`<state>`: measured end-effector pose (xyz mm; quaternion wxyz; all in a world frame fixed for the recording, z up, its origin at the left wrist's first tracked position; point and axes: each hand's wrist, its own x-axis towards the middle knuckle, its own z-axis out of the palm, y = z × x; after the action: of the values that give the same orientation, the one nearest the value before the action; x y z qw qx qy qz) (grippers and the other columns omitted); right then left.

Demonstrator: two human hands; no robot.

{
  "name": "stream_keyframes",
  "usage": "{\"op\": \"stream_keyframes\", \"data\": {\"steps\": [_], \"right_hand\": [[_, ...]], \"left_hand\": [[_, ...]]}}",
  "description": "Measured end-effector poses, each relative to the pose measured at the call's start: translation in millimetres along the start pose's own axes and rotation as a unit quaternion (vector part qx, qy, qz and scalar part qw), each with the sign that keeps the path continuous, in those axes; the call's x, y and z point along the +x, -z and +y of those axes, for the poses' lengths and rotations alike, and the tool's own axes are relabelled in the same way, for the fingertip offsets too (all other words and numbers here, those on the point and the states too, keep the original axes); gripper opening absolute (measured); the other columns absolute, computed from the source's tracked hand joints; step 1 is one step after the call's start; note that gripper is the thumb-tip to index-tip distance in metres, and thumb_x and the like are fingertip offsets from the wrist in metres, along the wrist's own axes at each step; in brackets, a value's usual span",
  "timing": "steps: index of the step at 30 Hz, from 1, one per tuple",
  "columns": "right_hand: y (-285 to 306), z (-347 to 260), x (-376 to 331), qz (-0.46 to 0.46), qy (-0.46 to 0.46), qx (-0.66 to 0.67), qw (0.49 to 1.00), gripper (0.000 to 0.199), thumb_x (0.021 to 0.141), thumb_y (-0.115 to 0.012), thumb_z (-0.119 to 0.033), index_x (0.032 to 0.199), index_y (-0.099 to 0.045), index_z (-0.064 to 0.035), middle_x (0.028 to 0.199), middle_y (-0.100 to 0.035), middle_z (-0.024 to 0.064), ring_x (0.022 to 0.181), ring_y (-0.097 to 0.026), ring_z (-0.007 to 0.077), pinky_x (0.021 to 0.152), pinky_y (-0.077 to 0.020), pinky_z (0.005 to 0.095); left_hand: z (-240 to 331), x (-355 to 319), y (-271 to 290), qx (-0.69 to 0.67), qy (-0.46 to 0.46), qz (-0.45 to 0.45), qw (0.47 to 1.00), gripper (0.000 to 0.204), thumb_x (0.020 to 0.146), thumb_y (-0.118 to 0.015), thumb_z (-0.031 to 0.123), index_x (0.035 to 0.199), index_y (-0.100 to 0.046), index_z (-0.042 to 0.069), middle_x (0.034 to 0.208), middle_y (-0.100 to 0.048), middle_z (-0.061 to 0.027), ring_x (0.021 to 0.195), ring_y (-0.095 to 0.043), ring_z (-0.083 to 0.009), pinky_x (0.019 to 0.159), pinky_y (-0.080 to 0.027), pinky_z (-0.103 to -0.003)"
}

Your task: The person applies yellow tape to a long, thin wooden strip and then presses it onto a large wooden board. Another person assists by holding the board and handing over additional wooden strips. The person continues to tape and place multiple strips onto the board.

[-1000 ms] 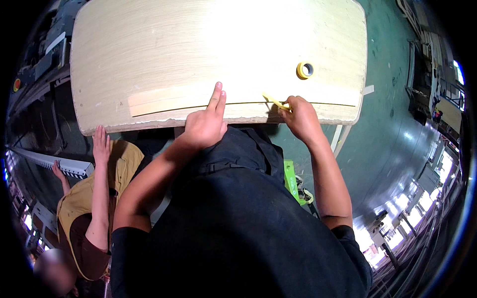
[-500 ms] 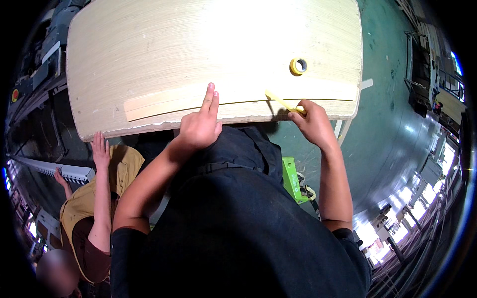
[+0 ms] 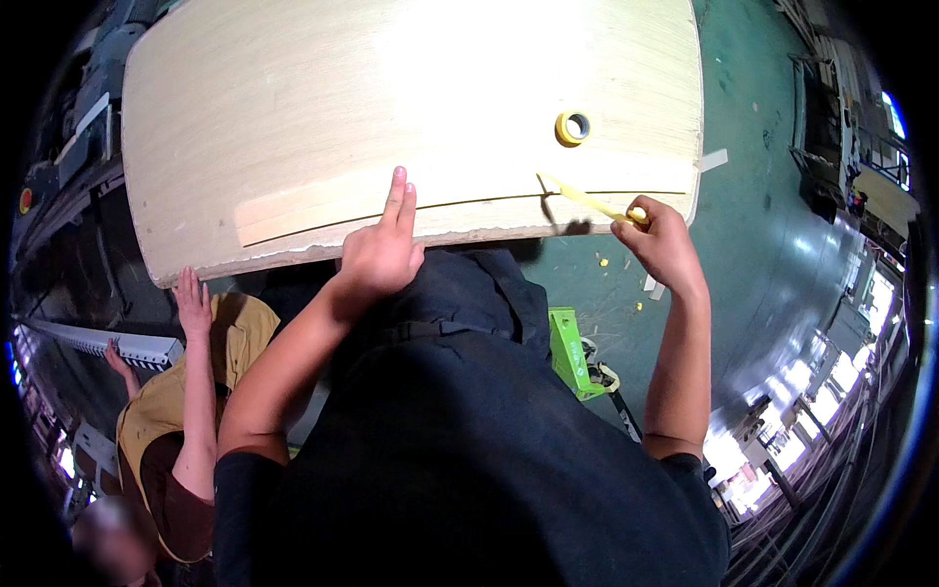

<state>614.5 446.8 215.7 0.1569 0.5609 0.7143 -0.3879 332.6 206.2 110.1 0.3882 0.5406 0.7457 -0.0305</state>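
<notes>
A long, thin pale wooden strip [image 3: 293, 217] lies along the near edge of a large light wooden board [image 3: 264, 108]. Two stretched fingers of my left hand [image 3: 380, 256] rest on the strip near its middle; the other fingers are curled in and hold nothing. My right hand [image 3: 661, 241], past the board's near edge at the right, pinches one end of a piece of yellow tape [image 3: 590, 202]. The tape runs taut and slanting, its far end meeting the wooden strip. A roll of yellow tape [image 3: 562, 128] stands on the board beyond it.
At the lower left, another person's hand [image 3: 194, 305] touches the board's near left corner. Beside that person is a long white perforated beam [image 3: 108, 338]. A green pallet-jack-like thing [image 3: 567, 352] stands on the green floor [image 3: 748, 225], with yellow scraps [image 3: 603, 262] nearby.
My right hand has drawn back to the right and slightly nearer, and more of the yellow tape stretches out from the wooden strip. My left hand keeps its place on the strip.
</notes>
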Motion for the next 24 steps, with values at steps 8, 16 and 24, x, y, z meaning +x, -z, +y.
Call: {"op": "stream_keyframes", "data": {"steps": [8, 16, 24], "right_hand": [[27.5, 35.2, 2.0, 0.018, -0.011, 0.022, 1.000, 0.024, 0.093, -0.077, -0.017, 0.095, -0.066, 0.0034, 0.075, -0.064, 0.0063, 0.067, -0.056, 0.0123, 0.061, -0.0479, 0.0327], [57.1, 68.8, 0.2, 0.074, 0.007, 0.082, 0.994, 0.020, 0.091, -0.076, -0.016, 0.088, -0.064, 0.0000, 0.075, -0.057, -0.0010, 0.069, -0.050, 0.0092, 0.062, -0.0422, 0.0303], [91.2, 96.8, -14.9, 0.116, -0.015, 0.145, 0.982, 0.015, 0.094, -0.073, -0.012, 0.087, -0.061, -0.0064, 0.078, -0.052, -0.0070, 0.070, -0.044, 0.0043, 0.061, -0.0354, 0.0258]], "left_hand": [[-3.5, -3.1, -7.2, -0.016, -0.027, 0.047, 0.998, 0.093, 0.092, -0.073, 0.026, 0.164, -0.025, -0.006, 0.175, -0.015, -0.0269, 0.082, -0.075, -0.0405, 0.074, -0.061, -0.046], [-4.1, -0.7, -8.4, -0.002, -0.007, 0.026, 1.000, 0.090, 0.093, -0.067, 0.027, 0.166, -0.024, -0.004, 0.178, -0.008, -0.0206, 0.084, -0.074, -0.0376, 0.075, -0.060, -0.046], [1.5, 3.4, -1.9, 0.022, 0.028, -0.022, 0.999, 0.091, 0.096, -0.065, 0.029, 0.168, -0.018, 0.001, 0.179, -0.002, -0.0161, 0.091, -0.074, -0.0372, 0.078, -0.060, -0.046]]}}
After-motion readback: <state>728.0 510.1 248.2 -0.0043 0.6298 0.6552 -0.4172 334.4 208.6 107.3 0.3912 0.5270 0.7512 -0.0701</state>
